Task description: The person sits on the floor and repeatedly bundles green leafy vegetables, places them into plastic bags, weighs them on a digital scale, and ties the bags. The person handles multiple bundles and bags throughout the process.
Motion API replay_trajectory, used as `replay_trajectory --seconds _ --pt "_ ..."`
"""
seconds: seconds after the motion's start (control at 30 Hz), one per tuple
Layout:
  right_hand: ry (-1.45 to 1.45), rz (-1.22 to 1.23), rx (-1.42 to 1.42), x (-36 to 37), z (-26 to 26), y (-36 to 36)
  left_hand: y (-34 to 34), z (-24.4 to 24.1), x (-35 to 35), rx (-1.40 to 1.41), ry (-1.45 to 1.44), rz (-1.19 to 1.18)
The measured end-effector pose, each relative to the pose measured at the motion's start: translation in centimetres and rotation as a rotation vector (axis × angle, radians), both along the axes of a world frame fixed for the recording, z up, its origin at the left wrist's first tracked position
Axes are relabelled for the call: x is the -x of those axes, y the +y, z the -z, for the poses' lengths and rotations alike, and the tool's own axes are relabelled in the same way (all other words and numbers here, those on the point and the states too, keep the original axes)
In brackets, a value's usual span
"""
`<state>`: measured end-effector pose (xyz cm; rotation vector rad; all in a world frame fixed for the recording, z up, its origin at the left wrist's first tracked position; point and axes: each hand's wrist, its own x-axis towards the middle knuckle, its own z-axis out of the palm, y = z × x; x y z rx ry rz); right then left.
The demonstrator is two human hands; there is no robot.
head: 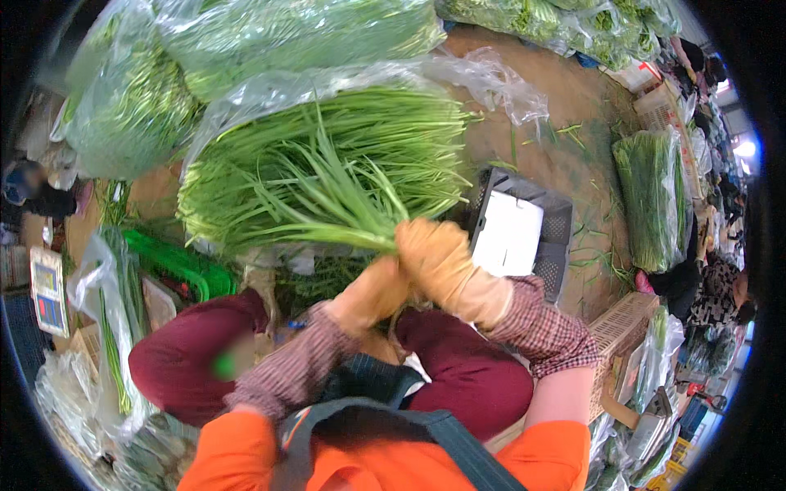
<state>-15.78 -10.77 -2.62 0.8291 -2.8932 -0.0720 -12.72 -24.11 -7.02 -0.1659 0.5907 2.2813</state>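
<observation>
My right hand [451, 264], in an orange work glove, is closed around the pale base of a bunch of long flat green leaves, likely garlic chives [344, 202]. The leaves fan out to the upper left. My left hand [374, 291], gloved the same way, meets the right one just below the bunch's base. Its fingers are blurred and partly hidden, so its grip cannot be made out. Behind the bunch lies a large heap of the same greens [331, 135] on clear plastic sheeting [264, 95].
A dark plastic crate [556, 227] holding a white sheet [509, 233] stands right of the heap. A green crate [178, 264] and a digital scale [49, 291] are at left. Bagged greens [295, 37] line the back. Another wrapped bundle [651, 199] lies right, near other people.
</observation>
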Motion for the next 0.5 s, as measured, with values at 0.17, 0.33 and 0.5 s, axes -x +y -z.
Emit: replay_trajectory --seconds 0.17,0.33,0.5 --pt "-0.568 0.031 0.001 -2.8 -1.4 -1.4 -0.4 6.4 -0.8 -0.136 -0.43 -0.308" --pt "-0.558 0.42 0.156 5.5 0.3 4.3 -3.7 6.1 -0.7 -0.301 -0.516 -0.25" --pt "-0.584 0.568 0.078 5.4 8.8 2.9 -4.3 1.1 0.0 0.053 -0.571 -0.271"
